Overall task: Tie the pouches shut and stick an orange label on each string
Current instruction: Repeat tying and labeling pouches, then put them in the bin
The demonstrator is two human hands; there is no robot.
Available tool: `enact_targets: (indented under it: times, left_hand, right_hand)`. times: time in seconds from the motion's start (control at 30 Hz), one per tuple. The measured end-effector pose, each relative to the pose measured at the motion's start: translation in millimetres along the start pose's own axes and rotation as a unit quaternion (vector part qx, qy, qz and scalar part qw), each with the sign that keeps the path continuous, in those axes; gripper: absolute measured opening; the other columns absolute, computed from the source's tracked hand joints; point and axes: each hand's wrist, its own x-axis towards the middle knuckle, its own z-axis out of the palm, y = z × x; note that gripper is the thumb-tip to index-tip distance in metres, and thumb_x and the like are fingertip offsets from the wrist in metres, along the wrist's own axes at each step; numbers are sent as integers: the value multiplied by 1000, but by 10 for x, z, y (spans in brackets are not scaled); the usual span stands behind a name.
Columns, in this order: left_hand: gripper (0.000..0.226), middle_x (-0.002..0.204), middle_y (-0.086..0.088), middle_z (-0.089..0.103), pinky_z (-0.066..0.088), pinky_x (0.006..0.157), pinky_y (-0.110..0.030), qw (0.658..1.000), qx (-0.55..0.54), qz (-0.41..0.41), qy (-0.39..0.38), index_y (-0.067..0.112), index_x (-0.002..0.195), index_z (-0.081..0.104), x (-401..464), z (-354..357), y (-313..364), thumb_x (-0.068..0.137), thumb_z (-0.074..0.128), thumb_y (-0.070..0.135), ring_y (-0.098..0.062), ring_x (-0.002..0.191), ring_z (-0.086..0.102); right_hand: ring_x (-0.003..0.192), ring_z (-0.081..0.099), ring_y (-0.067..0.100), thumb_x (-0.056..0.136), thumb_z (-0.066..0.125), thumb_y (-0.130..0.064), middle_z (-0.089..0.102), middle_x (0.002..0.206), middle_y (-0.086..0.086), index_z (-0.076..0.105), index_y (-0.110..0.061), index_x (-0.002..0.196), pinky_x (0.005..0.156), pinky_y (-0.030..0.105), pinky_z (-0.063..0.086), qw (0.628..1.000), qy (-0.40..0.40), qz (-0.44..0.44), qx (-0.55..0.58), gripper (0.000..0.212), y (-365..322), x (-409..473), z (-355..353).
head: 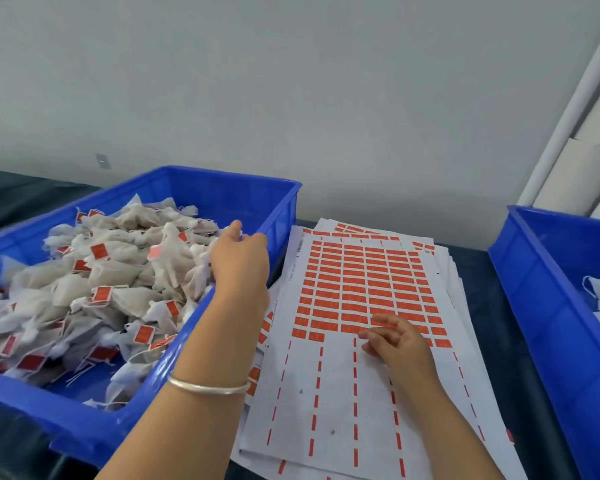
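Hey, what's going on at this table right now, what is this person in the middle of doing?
A person is labelling small pouches. Their left hand reaches into the blue bin piled with tied pouches, most already carrying orange labels; whether it grips one is unclear. Their right hand hovers with relaxed fingers over the label sheet, near its last orange rows. The sheet's lower half is already peeled. A second blue bin stands to the right.

At the left of the frame, the tall rim of the blue bin [284,216] blocks the way to the pouches [118,271]. A hand must go over it. The label sheets [343,393] in the middle lie flat.
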Motion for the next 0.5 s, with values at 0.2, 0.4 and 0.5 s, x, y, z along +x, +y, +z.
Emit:
enact_targets:
  times: [0.2,0.4,0.5]
  left_hand:
    - [34,85,13,66,51,43,-18,982,61,-106,-142,33,118,59,-307,304,-235,90,60,15,-4,53,67]
    - [18,97,13,63,53,74,-33,953,189,-65,-229,32,96,67,-467,593,-835,91,59,17,-9,81,62]
    - [22,83,22,56,46,70,-25,937,221,-55,-264,32,90,69,-570,678,-1109,94,54,16,-6,78,56]
  right_hand:
    - [84,63,3,91,63,-28,65,97,-16,58,-34,87,67,13,49,999,39,5,-29,8,-242,-80,41]
    - [78,70,6,92,60,-28,69,89,-13,65,-31,88,65,23,59,993,87,-76,-31,7,-978,-450,-502]
    - [65,66,-5,93,57,-17,67,78,-15,61,-31,78,47,9,48,987,82,-90,-108,20,-1242,-540,-857]
